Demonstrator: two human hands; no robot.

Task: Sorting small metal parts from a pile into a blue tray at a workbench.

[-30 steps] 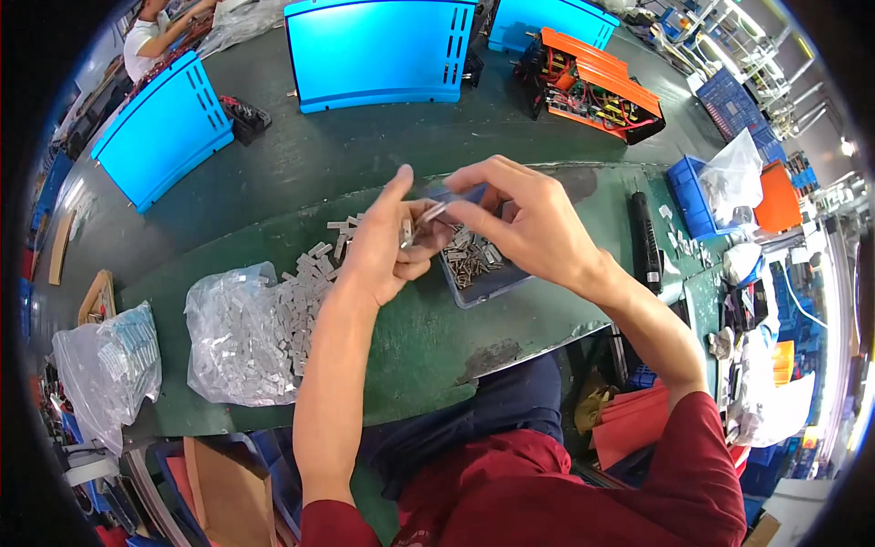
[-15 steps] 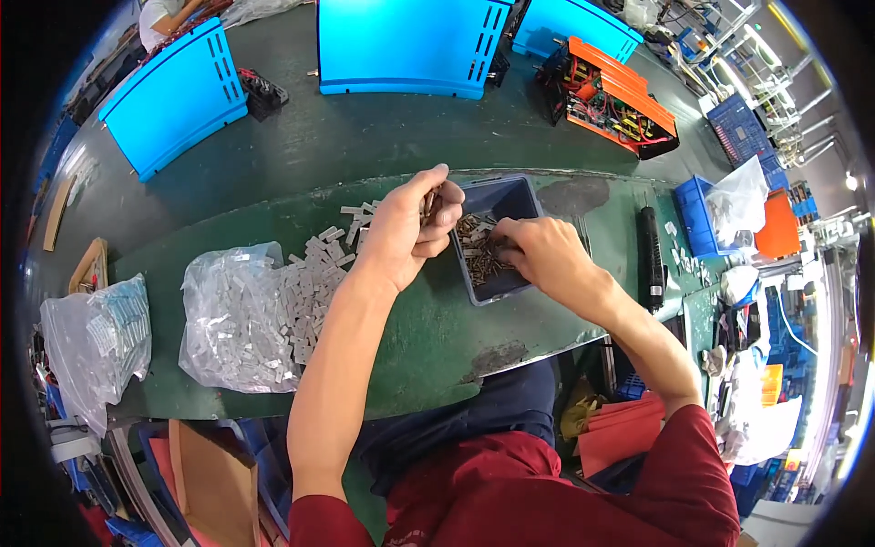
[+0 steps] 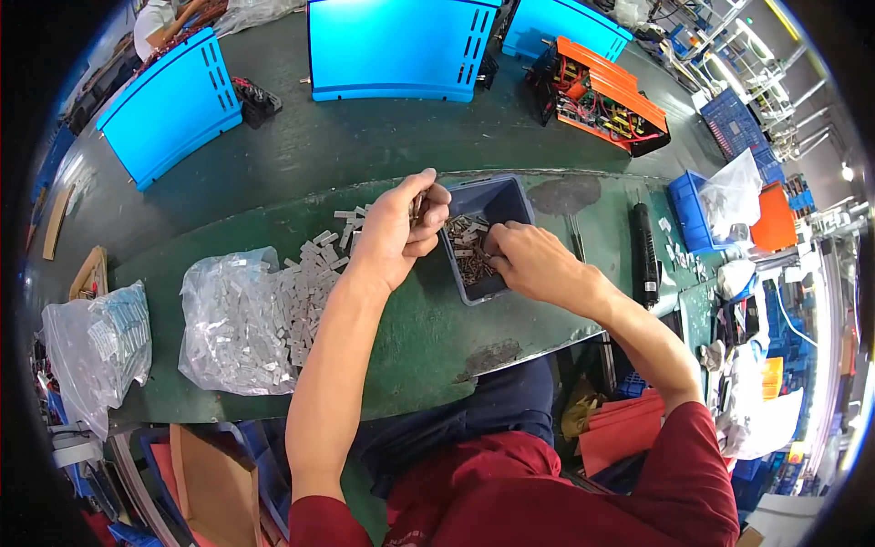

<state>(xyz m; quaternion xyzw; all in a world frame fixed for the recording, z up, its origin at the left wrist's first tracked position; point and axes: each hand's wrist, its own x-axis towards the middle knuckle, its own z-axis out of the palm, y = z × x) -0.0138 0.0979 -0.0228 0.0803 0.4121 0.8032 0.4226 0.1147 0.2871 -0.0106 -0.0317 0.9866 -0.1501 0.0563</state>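
My left hand (image 3: 401,226) is raised beside the left rim of a grey-blue plastic bin (image 3: 519,196), fingers curled around several small bronze-coloured screws (image 3: 418,208). Inside the bin lies a heap of similar small screws (image 3: 470,253), with some paler pieces among them. My right hand (image 3: 538,262) reaches over the bin's right wall, its fingers bent together at the heap. The fingertips are partly hidden, so what they pinch cannot be made out. To the left, small silvery rectangular pieces (image 3: 310,296) spill from a clear plastic bag (image 3: 228,319) onto the green table mat (image 3: 415,342).
Blue panels (image 3: 396,46) and an orange-cased electronic unit (image 3: 611,96) stand along the back. A black cylindrical tool (image 3: 645,255) lies on the right, near a blue tray (image 3: 694,214). Another plastic bag (image 3: 100,337) sits far left. A person (image 3: 157,25) is at the upper left.
The whole view has shifted slightly. My left hand, still closed on the screws, is a little farther left; my right hand stays at the bin with small finger movement.
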